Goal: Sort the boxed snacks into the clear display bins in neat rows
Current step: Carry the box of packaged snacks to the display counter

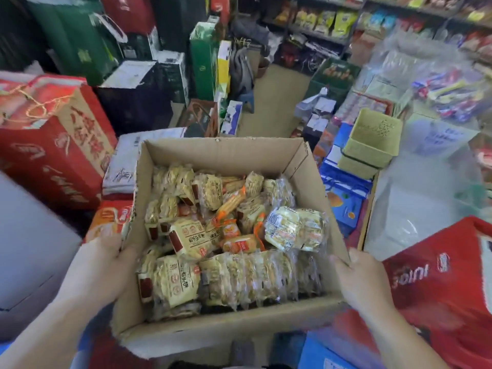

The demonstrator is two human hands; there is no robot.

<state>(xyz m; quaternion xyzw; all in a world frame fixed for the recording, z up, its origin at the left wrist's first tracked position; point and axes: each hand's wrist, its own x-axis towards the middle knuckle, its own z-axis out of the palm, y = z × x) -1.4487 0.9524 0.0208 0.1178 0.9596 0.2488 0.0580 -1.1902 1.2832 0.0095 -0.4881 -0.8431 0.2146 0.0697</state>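
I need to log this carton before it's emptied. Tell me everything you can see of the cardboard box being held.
The cardboard box is plain brown corrugated card, open-topped, its flaps folded out. It is held roughly level, the left hand gripping one side wall and the right hand the other. Inside lie loosely piled cream-wrapped snack packs and a few orange ones.

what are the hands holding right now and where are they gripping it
An open cardboard box of wrapped snacks, held by its near corners: left hand and right hand on opposite side walls.
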